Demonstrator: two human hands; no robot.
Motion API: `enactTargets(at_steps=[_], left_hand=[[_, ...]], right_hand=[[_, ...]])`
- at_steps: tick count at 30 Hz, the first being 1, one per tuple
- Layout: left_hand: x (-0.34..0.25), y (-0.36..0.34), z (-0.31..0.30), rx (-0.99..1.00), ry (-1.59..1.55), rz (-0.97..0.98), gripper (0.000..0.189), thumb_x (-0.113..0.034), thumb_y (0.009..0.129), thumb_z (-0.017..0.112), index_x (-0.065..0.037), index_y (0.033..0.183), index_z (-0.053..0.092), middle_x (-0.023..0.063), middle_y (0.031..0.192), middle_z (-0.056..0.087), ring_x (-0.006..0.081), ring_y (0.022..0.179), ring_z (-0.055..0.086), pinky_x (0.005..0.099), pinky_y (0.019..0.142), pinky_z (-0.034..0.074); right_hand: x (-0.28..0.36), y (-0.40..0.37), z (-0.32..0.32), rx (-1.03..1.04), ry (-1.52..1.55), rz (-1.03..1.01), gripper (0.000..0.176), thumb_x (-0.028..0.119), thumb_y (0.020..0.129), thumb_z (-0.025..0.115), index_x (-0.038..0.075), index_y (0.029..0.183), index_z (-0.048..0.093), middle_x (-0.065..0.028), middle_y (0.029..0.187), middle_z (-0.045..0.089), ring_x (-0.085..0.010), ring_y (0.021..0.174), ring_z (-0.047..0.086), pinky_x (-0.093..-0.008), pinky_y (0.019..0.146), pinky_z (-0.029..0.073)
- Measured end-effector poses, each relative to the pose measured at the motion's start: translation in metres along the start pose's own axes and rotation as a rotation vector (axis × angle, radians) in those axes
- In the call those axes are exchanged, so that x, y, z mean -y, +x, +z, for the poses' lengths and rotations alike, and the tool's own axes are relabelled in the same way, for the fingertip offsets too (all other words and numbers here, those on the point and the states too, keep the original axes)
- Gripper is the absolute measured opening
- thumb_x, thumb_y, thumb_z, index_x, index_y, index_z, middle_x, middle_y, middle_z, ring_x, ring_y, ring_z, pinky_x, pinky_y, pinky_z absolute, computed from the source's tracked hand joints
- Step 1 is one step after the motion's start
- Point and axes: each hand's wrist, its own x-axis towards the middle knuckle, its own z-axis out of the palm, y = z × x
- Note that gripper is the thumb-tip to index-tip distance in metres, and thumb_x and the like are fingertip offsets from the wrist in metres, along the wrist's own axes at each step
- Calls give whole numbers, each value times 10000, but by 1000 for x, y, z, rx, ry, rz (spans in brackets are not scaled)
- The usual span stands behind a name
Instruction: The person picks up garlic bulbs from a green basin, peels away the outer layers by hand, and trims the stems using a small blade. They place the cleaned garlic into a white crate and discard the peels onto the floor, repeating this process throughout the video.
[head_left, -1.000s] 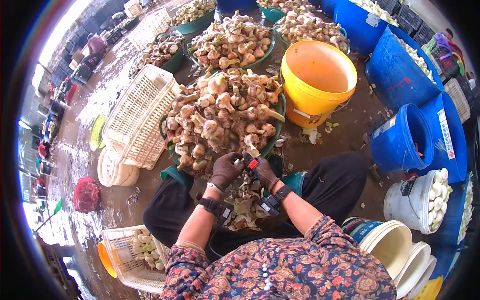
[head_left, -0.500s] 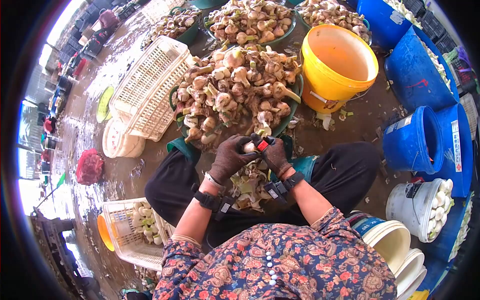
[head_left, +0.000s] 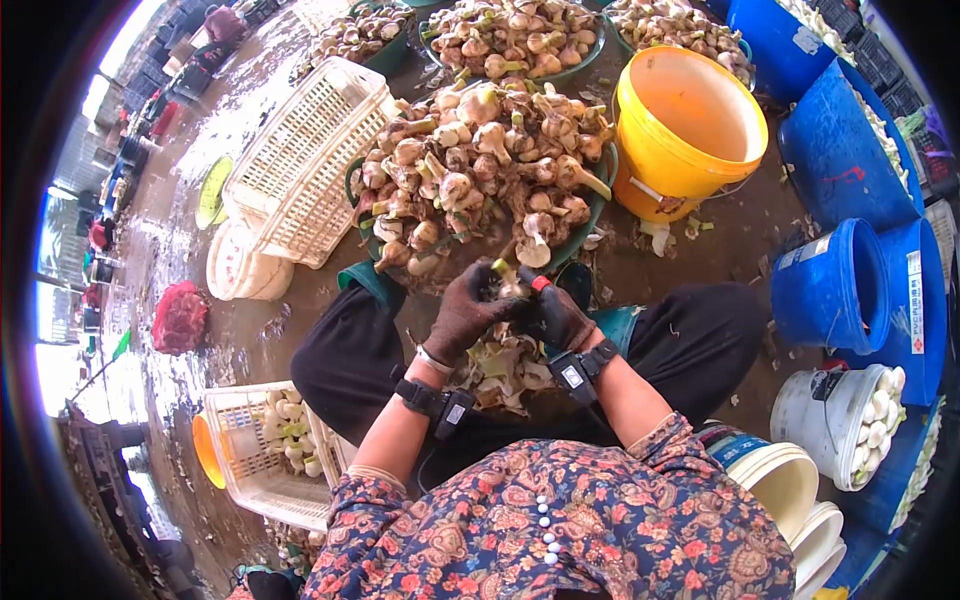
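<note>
A garlic bulb [head_left: 512, 289] with a short green stem sits between my two gloved hands, above my lap. My left hand [head_left: 468, 312], in a brown glove, is closed around its left side. From the right, my right hand [head_left: 556, 312] has its dark gloved fingers closed against the bulb. A small red piece [head_left: 541, 283] shows at the right fingertips; I cannot tell whether it is a tool or a wrap. Peeled garlic skins [head_left: 500, 372] lie below the hands. Just beyond them, a green basin [head_left: 598, 215] is heaped with unpeeled garlic bulbs [head_left: 455, 190].
Right of the basin stands a yellow bucket [head_left: 640, 150]. Blue tubs [head_left: 835, 150], a blue bucket [head_left: 815, 285] and a white bucket of peeled garlic [head_left: 815, 425] line the right. White crates [head_left: 290, 165] are on the left, with another crate [head_left: 265, 490] holding trimmed bulbs nearer me.
Both hands have turned a little around the bulb, and its green stem now points up between them. The view has shifted slightly.
</note>
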Motion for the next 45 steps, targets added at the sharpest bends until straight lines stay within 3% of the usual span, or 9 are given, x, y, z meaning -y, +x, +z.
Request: enactTargets(at_steps=[5, 13, 19, 24, 32, 35, 38, 39, 45], left_hand=[[-12, -3, -9, -62, 742, 437, 471, -202, 640, 751, -135, 1082, 604, 82, 1037, 595, 299, 954, 555, 392, 818, 467], [22, -6, 4, -48, 934, 496, 224, -166, 720, 674, -111, 936, 651, 57, 833, 627, 279, 755, 586, 364, 643, 474], [18, -17, 5, -159, 119, -313, 134, -101, 775, 649, -37, 890, 673, 121, 777, 667, 227, 707, 652, 289, 637, 485], [13, -19, 1, -268, 535, 148, 144, -80, 784, 655, -19, 913, 670, 112, 799, 678, 115, 725, 623, 268, 652, 483], [18, -21, -35, 62, -734, -504, 302, -67, 784, 657, 8, 1070, 595, 112, 957, 654, 168, 846, 633, 280, 738, 499], [30, -41, -25, -140, 384, 260, 378, 57, 720, 658, -27, 1083, 595, 123, 1003, 640, 196, 882, 621, 304, 746, 507], [19, -38, -29, -24, 368, 202, 320, -18, 780, 632, -30, 1097, 592, 89, 990, 641, 170, 870, 613, 286, 731, 500], [24, -33, -23, -19, -420, -260, 284, -147, 851, 593, -35, 1111, 592, 35, 982, 635, 138, 861, 596, 258, 721, 487], [-10, -39, -24, 25, -455, -237, 289, -255, 890, 564, -13, 1035, 625, 24, 964, 624, 116, 898, 556, 246, 779, 443]], right_hand=[[-12, 21, -35, 46, -748, -325, 517, 531, 893, 456, 45, 976, 611, -34, 740, 576, -148, 615, 525, -278, 554, 436], [-23, 31, -26, -134, -852, -301, 488, 482, 863, 556, 12, 976, 618, -16, 779, 586, -78, 669, 466, -251, 590, 408], [-11, 22, -17, -130, -387, -237, 259, 293, 865, 623, 34, 865, 635, 42, 725, 547, -37, 632, 428, -232, 542, 368], [6, 5, -1, -52, -490, -118, 267, 282, 845, 648, 19, 892, 660, 23, 764, 594, -47, 677, 483, -234, 592, 416], [12, 4, -10, 377, -542, -222, 414, 31, 743, 697, 2, 1132, 560, -20, 1014, 595, -98, 946, 534, -262, 870, 434], [-2, 17, -17, 298, -732, -485, 390, 32, 733, 676, 40, 1110, 577, -44, 1051, 591, -133, 975, 540, -274, 883, 424], [1, 3, 2, 11, -1416, -1169, 339, 75, 697, 682, 82, 1028, 608, -111, 944, 595, -224, 851, 583, -292, 806, 459], [-3, 8, 0, 83, -1435, -1226, 304, 136, 673, 705, 103, 967, 635, -136, 890, 582, -295, 784, 571, -305, 728, 471], [-29, 38, -29, -147, -265, -338, 216, 249, 834, 621, 47, 903, 654, -22, 835, 638, -157, 734, 593, -293, 668, 472]])
